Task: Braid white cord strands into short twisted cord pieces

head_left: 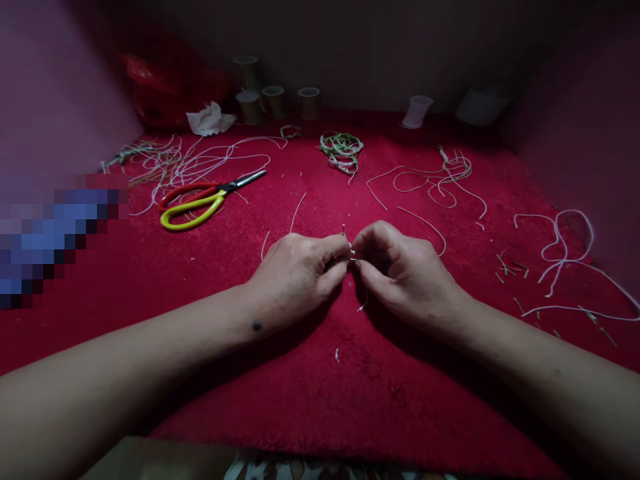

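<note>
Over the middle of the red cloth, my left hand (303,270) pinches a small knotted cord (353,253) between thumb and forefinger. My right hand (407,270) meets it from the other side, thumb and fingertips closed on the cord close to the knots. Most of the cord is hidden by the fingers; a thin end hangs below them. Single strands lie beyond the hands, one thin cord (299,212) by the left knuckles and another (425,223) behind the right hand. A white scrap (337,355) lies on the cloth nearer to me.
Scissors (195,212) with red and yellow handles lie at left, beside tangled cords (175,163). Green-and-white braided cords (343,148) sit farther back. Thread spools (309,103) line the rear, near a crumpled tissue (211,120). Loose white cord (565,260) and clippings (509,268) lie right.
</note>
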Available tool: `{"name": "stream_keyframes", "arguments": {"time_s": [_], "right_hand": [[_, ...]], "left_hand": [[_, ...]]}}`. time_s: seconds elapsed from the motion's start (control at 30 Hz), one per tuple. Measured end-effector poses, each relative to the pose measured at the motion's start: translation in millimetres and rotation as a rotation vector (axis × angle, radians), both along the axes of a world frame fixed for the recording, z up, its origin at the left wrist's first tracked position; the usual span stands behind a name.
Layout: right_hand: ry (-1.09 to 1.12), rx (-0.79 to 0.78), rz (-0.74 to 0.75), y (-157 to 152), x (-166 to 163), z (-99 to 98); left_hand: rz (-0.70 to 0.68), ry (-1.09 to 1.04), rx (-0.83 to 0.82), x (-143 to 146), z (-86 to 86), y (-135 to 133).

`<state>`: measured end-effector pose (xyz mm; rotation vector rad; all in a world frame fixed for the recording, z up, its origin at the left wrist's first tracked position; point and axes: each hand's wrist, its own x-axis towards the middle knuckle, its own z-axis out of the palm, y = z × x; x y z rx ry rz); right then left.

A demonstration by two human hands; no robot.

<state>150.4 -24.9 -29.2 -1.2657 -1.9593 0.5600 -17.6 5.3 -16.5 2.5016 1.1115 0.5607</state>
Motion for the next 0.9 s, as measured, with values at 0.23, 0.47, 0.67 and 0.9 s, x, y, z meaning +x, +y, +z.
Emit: {"name": "stream_keyframes", "arguments": {"time_s": [0.23,0.47,0.67,0.9], "right_hand": [[-0.006,-0.001,-0.033,-0.8,0.3,0.0],[0.048,-0.045,-0.028,1.3,0.4,-1.8],[0.052,-0.053,-0.025,1.3,1.5,-2.0],[-0.099,0.099,-0.041,1.8,1.4,0.7]], "left_hand": [[0.004,-0.064,-0.017,0.9,-0.6,-0.2],[-0.074,0.008,0.179,-2.4,-6.9,-3.0],[-0.082,0.031,0.254,-2.1,-8.3,-1.6],[-0.04,-0.024,0.181,2.3,-8.2,-4.3]]}}
